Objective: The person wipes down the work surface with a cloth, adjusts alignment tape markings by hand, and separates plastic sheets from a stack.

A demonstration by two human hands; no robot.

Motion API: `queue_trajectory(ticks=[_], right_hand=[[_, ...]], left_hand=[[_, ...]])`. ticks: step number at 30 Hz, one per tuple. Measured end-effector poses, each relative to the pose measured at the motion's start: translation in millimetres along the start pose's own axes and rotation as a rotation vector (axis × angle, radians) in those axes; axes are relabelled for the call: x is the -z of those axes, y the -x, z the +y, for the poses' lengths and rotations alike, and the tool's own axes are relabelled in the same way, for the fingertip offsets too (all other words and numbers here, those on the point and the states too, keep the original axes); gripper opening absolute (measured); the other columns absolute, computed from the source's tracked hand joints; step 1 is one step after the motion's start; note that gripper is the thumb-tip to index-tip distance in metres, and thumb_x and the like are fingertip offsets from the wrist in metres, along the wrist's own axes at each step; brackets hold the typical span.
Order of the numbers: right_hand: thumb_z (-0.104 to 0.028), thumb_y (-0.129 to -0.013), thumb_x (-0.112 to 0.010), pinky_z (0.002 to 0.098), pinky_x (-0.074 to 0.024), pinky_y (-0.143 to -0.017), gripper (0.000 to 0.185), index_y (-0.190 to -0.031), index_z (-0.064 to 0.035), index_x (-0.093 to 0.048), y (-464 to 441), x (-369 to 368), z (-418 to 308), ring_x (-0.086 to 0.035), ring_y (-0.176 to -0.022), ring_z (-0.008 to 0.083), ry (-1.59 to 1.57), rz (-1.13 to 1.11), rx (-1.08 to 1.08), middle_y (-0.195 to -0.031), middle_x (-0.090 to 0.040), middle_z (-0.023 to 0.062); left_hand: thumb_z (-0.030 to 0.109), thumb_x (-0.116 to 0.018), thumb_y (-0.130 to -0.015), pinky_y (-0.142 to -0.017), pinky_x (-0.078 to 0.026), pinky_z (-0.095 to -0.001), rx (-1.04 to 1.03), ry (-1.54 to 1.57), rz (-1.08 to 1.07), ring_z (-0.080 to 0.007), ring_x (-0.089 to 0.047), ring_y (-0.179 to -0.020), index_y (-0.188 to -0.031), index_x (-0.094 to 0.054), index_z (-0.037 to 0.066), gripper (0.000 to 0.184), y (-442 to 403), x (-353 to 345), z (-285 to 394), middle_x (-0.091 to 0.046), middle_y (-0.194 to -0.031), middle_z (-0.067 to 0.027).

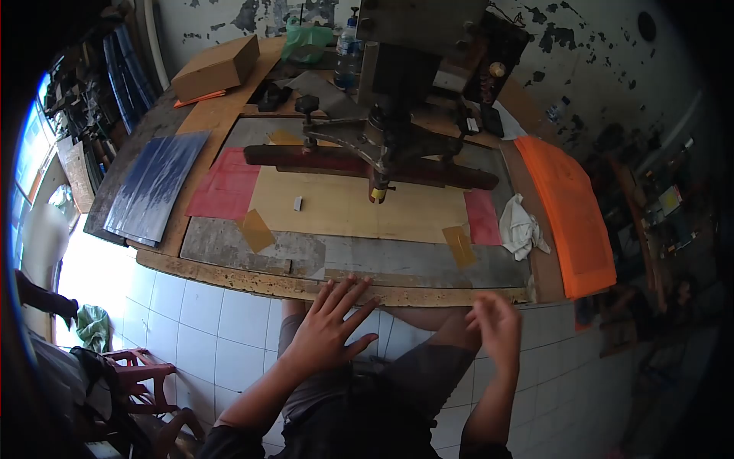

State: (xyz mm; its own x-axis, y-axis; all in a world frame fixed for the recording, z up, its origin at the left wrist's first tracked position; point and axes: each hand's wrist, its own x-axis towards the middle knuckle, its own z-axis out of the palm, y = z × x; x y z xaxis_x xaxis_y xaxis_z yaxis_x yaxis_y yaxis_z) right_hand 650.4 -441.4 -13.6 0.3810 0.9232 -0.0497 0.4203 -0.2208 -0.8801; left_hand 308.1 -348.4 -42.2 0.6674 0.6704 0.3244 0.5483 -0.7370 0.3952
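My left hand (330, 327) lies with its fingers spread at the front wooden rail (229, 281) of the bench, fingertips over the rail. My right hand (497, 325) hovers by the rail further right, its fingers curled in, and whatever they may hold is hidden. Beyond the hands is a grey metal plate (359, 264) bearing a yellowish sheet (336, 210). Pink pieces (223, 187) flank the sheet, and brown tape (258, 231) crosses its lower left corner. A small whitish tab (298, 203) sits on the sheet. Above it stands a dark metal clamp arm (378, 149) with a long bar (306, 164).
Blue-and-white sheets (157, 187) lie at left, a folded orange stack (569, 214) at right. A crumpled white cloth (523, 228) rests by the plate. Behind are a cardboard box (218, 67) and a water bottle (348, 50). A red stool (141, 375) stands on the tiled floor.
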Motion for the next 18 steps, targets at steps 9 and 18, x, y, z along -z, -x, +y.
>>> queue_trajectory(ticks=[9,18], right_hand=[[-0.018,-0.099,-0.079,0.0518,-0.0459,-0.117,0.044,-0.141,-0.0092,-0.07,-185,75,46,-0.055,-0.14,0.0406,0.738,0.32,0.457,-0.145,-0.06,0.0194],[-0.002,-0.096,-0.074,0.0459,-0.052,-0.114,0.036,-0.132,-0.0067,-0.072,-96,-36,-39,-0.065,-0.132,0.0393,0.346,0.195,0.551,-0.138,-0.069,0.0165]], left_hand=[[0.052,-0.071,-0.103,-0.134,-0.021,-0.0626,-0.144,-0.115,-0.067,-0.0368,-0.029,-0.167,-0.163,-0.051,0.015,0.074,-38,-28,6,-0.034,-0.179,-0.0137],[0.052,-0.069,-0.103,-0.134,-0.025,-0.0575,-0.062,-0.117,-0.11,-0.0378,-0.028,-0.167,-0.162,-0.05,0.011,0.075,-38,-48,24,-0.033,-0.178,-0.0181]])
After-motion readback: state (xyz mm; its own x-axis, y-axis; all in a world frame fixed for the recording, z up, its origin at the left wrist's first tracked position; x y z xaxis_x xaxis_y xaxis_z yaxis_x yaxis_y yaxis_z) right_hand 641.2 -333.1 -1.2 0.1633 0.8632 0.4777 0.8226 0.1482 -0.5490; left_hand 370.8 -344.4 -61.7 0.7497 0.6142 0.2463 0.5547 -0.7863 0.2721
